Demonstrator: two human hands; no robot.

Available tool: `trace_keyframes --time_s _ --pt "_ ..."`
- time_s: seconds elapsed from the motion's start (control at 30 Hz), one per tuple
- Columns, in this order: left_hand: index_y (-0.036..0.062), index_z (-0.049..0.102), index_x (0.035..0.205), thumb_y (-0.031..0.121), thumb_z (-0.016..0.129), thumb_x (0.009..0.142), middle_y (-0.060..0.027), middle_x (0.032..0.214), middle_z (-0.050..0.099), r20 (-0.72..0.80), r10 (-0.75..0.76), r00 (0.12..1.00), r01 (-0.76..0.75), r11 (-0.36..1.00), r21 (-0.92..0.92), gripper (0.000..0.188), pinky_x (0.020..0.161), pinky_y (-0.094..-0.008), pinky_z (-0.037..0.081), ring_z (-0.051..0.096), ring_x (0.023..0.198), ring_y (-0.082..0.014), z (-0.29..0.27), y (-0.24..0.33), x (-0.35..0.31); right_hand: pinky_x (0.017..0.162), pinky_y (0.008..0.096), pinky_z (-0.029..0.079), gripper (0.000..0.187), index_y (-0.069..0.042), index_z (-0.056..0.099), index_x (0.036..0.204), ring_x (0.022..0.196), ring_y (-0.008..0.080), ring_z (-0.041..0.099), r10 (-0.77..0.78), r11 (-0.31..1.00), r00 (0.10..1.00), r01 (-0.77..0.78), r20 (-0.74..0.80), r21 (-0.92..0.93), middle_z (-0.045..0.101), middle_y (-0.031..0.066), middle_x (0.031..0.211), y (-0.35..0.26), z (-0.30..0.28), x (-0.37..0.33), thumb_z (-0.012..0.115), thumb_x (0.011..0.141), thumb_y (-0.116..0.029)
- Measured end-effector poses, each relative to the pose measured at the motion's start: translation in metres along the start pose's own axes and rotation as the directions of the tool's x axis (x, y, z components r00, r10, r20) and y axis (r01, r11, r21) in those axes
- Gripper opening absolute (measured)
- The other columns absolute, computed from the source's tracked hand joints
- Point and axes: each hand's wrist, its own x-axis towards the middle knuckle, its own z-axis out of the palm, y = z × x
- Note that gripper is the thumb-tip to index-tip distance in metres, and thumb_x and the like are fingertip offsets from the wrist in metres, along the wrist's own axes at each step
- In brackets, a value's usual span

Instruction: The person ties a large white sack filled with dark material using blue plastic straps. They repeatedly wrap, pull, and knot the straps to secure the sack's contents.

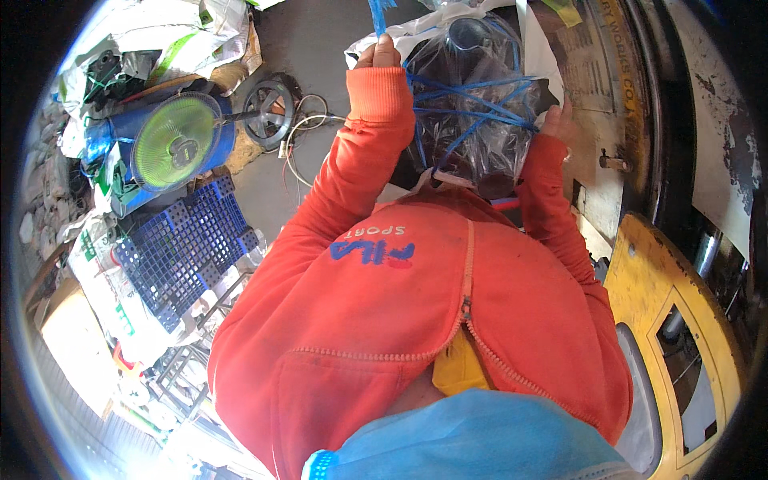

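Note:
A bundle of dark, round-ended pieces (pixel 472 148) in clear plastic wrap stands in front of me, inside an opened white sack (pixel 546 60). Several strands of blue plastic twine (pixel 472 90) cross over it. My left hand (pixel 379 54) is raised at the bundle's far left, closed round a flat length of the same twine that sticks up past the fingers. At the bundle's right side, my right hand (pixel 554 122) is against the sack where strands come together, its fingers partly hidden; it seems closed on the twine there.
To the left are a green-bladed fan (pixel 176 142), a blue plastic grid pallet (pixel 188 244) and white sacks (pixel 176 32). A black wheel-like base (pixel 270 110) and a loose cable (pixel 292 152) lie on the floor. Yellow machine panel (pixel 672 320) and dark metal frame (pixel 640 104) border my right.

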Motion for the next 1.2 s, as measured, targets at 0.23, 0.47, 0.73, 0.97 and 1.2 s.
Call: trace_keyframes --time_s 0.23,0.47,0.73,0.97,1.2 --pt "0.0125 0.041 0.060 0.026 0.044 0.084 0.0055 0.054 0.034 -0.025 -0.050 0.998 0.050 0.999 0.017 0.027 0.045 -0.0223 0.023 0.028 0.048 -0.0059 0.015 -0.003 -0.006 0.088 0.0450 0.026 0.052 -0.014 0.035 0.124 0.105 0.0330 0.037 -0.018 1.000 1.000 0.018 -0.022 -0.003 0.040 0.0185 0.114 -0.012 -0.001 -0.004 0.036 0.083 -0.046" --pt "0.0122 0.042 0.064 0.028 0.044 0.083 0.0059 0.055 0.033 -0.044 -0.124 0.991 0.125 0.991 0.043 0.025 0.045 -0.0223 0.023 0.028 0.049 -0.0057 0.023 -0.010 -0.010 0.086 0.0411 0.031 0.053 -0.003 0.037 0.120 0.101 0.0328 0.042 -0.078 0.997 0.996 0.077 -0.044 -0.012 0.043 0.0220 0.112 -0.011 -0.001 0.000 0.034 0.084 -0.041" --pt "0.0111 0.042 0.063 0.029 0.043 0.084 0.0038 0.057 0.037 0.056 -0.192 0.980 0.190 0.981 0.049 0.027 0.045 -0.0228 0.025 0.031 0.051 -0.0069 0.022 -0.004 -0.011 0.085 0.0432 0.030 0.057 -0.008 0.036 0.123 0.102 0.0361 0.040 -0.058 0.998 0.998 0.058 -0.010 0.008 0.041 0.0218 0.111 -0.003 -0.002 0.006 0.031 0.082 -0.048" --pt "0.0018 0.053 0.078 0.013 0.042 0.085 -0.0031 0.062 0.046 0.390 0.201 0.898 -0.388 0.781 0.489 0.017 0.047 -0.0233 0.033 0.040 0.052 -0.0112 -0.044 0.023 0.014 0.086 0.0422 0.033 0.055 -0.003 0.040 0.118 0.100 0.0373 0.043 -0.324 0.946 0.943 0.321 -0.071 -0.043 0.046 0.0235 0.108 -0.013 -0.006 0.045 0.047 0.079 -0.041" --pt "0.0036 0.055 0.076 0.029 0.040 0.087 -0.0025 0.066 0.048 0.712 -0.065 0.699 -0.328 0.855 0.401 0.031 0.051 -0.0209 0.036 0.043 0.053 -0.0085 -0.053 0.037 0.012 0.081 0.0371 0.039 0.044 -0.011 0.049 0.111 0.095 0.0319 0.050 -0.506 0.771 0.815 0.575 0.285 -0.275 0.053 0.0168 0.101 -0.093 0.018 0.126 0.058 0.073 -0.033"
